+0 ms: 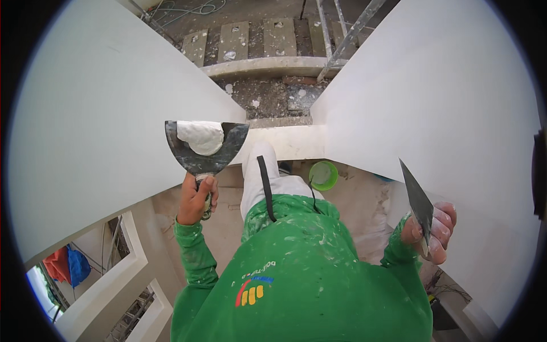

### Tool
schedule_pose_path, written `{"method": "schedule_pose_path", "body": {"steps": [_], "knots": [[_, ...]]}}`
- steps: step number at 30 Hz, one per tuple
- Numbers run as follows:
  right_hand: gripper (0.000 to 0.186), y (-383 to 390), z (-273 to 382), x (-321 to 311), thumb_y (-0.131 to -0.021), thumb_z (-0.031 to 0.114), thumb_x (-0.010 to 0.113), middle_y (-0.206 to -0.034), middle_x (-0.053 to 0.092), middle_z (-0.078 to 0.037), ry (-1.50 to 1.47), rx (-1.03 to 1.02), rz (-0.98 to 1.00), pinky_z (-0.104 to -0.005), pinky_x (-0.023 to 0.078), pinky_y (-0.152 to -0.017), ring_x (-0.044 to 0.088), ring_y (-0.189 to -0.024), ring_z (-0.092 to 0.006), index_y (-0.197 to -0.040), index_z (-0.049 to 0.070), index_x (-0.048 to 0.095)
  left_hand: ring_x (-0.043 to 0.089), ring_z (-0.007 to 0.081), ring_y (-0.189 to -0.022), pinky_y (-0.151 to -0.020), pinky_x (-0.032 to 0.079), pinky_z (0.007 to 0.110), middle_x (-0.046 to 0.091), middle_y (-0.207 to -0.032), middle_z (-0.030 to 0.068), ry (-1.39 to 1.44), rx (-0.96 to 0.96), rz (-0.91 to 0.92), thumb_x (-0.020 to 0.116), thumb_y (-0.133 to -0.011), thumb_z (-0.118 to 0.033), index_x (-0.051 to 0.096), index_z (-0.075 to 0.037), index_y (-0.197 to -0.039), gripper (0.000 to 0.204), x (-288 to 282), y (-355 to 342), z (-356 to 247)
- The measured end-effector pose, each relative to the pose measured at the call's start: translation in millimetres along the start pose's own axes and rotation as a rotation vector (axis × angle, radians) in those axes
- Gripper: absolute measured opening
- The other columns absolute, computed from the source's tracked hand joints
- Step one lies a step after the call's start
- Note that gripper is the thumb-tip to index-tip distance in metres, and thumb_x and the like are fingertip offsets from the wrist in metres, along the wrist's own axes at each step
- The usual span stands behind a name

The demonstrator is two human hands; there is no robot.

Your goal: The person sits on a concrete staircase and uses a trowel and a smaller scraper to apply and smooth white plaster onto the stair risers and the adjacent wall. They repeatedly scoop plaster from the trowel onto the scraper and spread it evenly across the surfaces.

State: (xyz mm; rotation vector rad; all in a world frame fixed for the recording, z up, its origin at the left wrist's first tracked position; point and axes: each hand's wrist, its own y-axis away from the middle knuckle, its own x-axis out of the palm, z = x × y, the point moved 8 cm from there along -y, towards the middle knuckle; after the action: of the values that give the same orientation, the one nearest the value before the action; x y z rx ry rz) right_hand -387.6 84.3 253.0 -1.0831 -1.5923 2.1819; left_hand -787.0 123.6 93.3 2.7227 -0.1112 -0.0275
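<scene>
My left hand point(197, 198) is wrapped round the handle of a wide dark putty knife point(202, 162). A thick lump of white plaster point(200, 137) lies on its blade, near the straight far edge. My right hand point(439, 231) grips a second putty knife point(417, 196), seen nearly edge-on with its blade tilted up beside the right white wall point(450, 97). Fingers cover most of its handle. Neither blade visibly touches a wall. White smears mark the right fingers and my green sleeves.
On the left stands another white wall point(102, 108). A pale ledge point(290, 142) lies ahead, with rubble-strewn ground and scaffold poles point(350, 37) beyond. A green bucket point(323, 175) with whitish contents is by my feet. White framed openings point(108, 279) are at lower left.
</scene>
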Motion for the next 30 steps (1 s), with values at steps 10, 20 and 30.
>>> {"method": "schedule_pose_path", "body": {"steps": [10, 20, 30], "knots": [[0.029, 2, -15, 13, -0.087, 0.019, 0.059, -0.061, 0.046, -0.001, 0.339, 0.074, 0.063, -0.0332, 0.041, -0.051, 0.046, -0.046, -0.0161, -0.091, 0.015, 0.030, 0.047, 0.0101, -0.051, -0.038, 0.039, 0.023, 0.045, -0.074, 0.0033, 0.124, 0.161, 0.047, 0.045, -0.096, -0.021, 0.040, -0.004, -0.101, 0.018, 14, -76, -34], [0.029, -3, 17, 5, -0.088, 0.021, 0.057, -0.058, 0.044, 0.000, 0.437, -0.005, -0.008, -0.0347, 0.040, -0.053, 0.043, -0.045, -0.0150, -0.087, 0.014, 0.029, 0.046, 0.0090, -0.049, -0.037, 0.040, 0.023, 0.045, -0.074, 0.0028, 0.109, 0.112, 0.054, 0.046, -0.095, -0.022, 0.041, -0.005, -0.098, 0.018, 1, -87, -15], [0.020, 2, 9, 13, -0.090, 0.020, 0.054, -0.063, 0.050, 0.003, 0.466, -0.097, -0.168, -0.0271, 0.028, -0.046, 0.048, -0.047, -0.0103, -0.088, 0.015, 0.035, 0.046, 0.0092, -0.047, -0.036, 0.039, 0.023, 0.046, -0.068, 0.0031, 0.076, 0.208, 0.151, 0.047, -0.095, -0.022, 0.040, -0.006, -0.091, 0.019, 18, -199, -48]]}}
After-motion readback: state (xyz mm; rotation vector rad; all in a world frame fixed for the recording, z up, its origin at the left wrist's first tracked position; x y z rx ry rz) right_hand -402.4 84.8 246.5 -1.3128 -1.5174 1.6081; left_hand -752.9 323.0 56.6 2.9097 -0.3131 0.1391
